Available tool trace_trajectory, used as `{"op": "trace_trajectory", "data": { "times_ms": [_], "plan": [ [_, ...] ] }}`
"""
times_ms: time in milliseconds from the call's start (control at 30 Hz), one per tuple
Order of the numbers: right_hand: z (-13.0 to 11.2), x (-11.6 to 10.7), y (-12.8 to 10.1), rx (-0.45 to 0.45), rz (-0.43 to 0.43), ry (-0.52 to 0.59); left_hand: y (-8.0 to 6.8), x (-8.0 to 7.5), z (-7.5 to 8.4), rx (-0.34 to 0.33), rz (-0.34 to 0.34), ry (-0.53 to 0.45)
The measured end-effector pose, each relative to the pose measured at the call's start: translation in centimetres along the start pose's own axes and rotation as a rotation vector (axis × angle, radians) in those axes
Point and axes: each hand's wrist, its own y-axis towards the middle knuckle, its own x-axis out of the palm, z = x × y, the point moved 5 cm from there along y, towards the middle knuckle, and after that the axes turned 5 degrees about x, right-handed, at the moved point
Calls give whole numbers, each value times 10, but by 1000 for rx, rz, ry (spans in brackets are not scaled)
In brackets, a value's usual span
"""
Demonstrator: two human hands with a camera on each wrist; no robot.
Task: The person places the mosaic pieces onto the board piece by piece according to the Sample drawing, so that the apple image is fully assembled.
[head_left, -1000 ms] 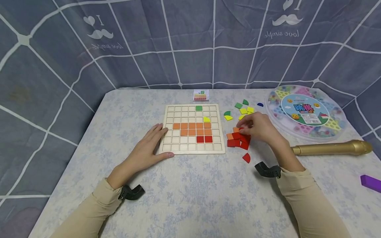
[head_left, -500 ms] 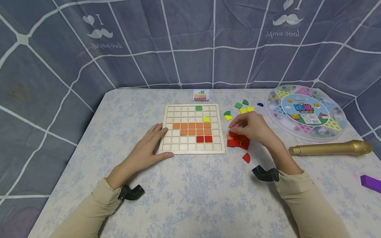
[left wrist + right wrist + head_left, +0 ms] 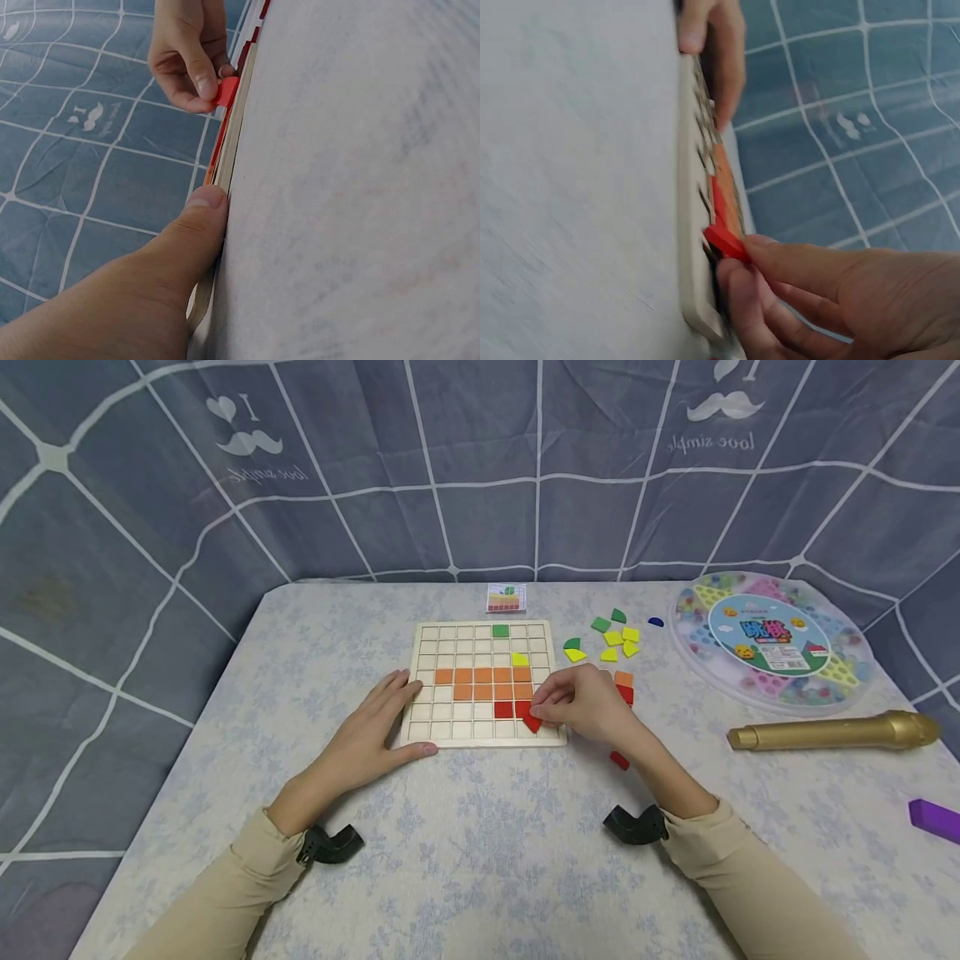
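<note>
Pinching a red tile (image 3: 532,722) btw thumb & fingertips, the R hand (image 3: 585,703) has it tilted at the lower R of the board (image 3: 441,729), right by the seated red tiles (image 3: 504,710). L hand (image 3: 360,735), fingers extended & thumb spread, rests at the board's L edge, gripping nothing. Yellow tiles (image 3: 613,638) lie R of the board; card (image 3: 507,597) just beyond its far edge.

My head view from above, facing forward-down, both wrist views low, close, sideways, sharing a cream rectangular gridded wooden board (image 3: 462,729)
</note>
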Motion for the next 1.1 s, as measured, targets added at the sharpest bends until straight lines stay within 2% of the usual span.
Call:
{"op": "trace_trajectory", "data": {
  "times_ms": [133,267,467,733,1100],
  "plan": [
    [-3,6,-2,23,47,-9,0,0,1,0,1,0],
    [-6,9,-5,58,56,-16,0,-1,1,2,5,3],
    [-11,13,-8,29,62,-92,0,0,1,1,0,8],
    [-15,16,-11,3,75,-137,0,1,0,0,0,2],
    [-22,15,-13,5,-24,-206,1,1,1,-7,0,-3]
  ]
}}
